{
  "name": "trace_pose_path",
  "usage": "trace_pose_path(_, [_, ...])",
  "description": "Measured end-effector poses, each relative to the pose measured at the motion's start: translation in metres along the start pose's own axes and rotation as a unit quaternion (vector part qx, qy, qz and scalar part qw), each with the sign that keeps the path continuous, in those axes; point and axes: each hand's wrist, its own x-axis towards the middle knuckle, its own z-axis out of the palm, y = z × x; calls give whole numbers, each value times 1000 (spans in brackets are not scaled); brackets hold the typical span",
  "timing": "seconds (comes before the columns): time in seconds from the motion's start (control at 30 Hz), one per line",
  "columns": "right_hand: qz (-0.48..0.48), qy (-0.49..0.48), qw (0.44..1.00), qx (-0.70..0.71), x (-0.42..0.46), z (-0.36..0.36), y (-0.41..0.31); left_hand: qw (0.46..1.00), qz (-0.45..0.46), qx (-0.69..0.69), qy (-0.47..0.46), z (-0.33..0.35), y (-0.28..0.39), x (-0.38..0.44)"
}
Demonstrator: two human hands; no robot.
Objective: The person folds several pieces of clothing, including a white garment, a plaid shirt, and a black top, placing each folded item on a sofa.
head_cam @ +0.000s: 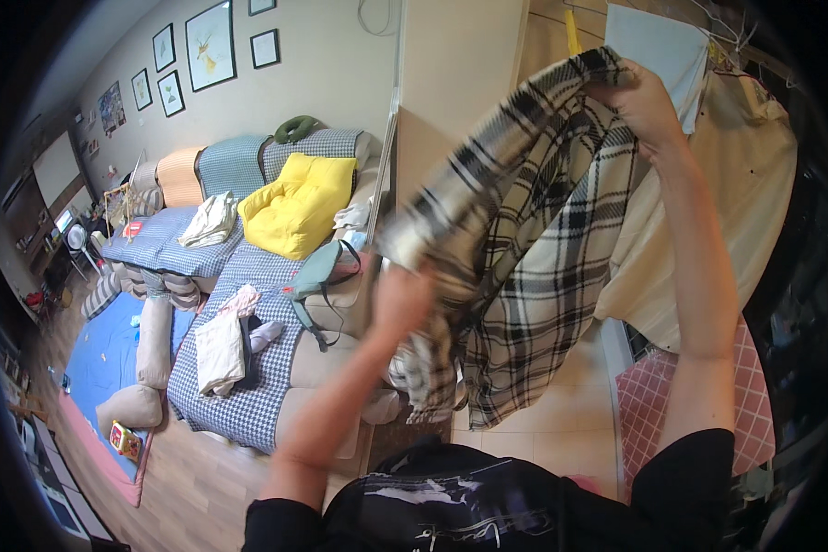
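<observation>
A black, cream and grey plaid cloth item, perhaps a shirt or blanket, hangs in loose folds between my hands. Up at the right, my right hand grips its upper edge, close to a light blue cloth on the drying line. My left hand, blurred, holds another part of the plaid cloth lower down at the left. Its fingers are partly hidden by the fabric. Behind my right forearm hangs a large beige cloth.
A yellow floor cushion sits on the sofa, with a teal bag and folded clothes nearby. A yellow clip or hanger hangs above. Pink checked cloth is low at right. A blue mat lies on the floor at left.
</observation>
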Motion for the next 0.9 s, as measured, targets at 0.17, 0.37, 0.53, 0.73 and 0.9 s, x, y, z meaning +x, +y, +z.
trace_pose_path(0.17, [-1, -73, 961, -265, -5, -18, 35, 984, 57, 159, 54, -147, 14, 110])
trace_pose_path(0.37, [22, -166, 981, -98, -15, 0, 3, 918, 214, 331, 41, -258, 91, 164])
trace_pose_path(0.53, [20, -266, 958, -101, -19, 4, 14, 843, 157, 512, 52, -249, 125, 145])
trace_pose_path(0.73, [109, -186, 976, -27, -43, 8, 23, 911, 94, 393, -79, -263, 138, 85])
trace_pose_path(0.9, [73, -334, 940, -9, -79, 25, 20, 911, -75, 345, -215, -297, 126, -29])
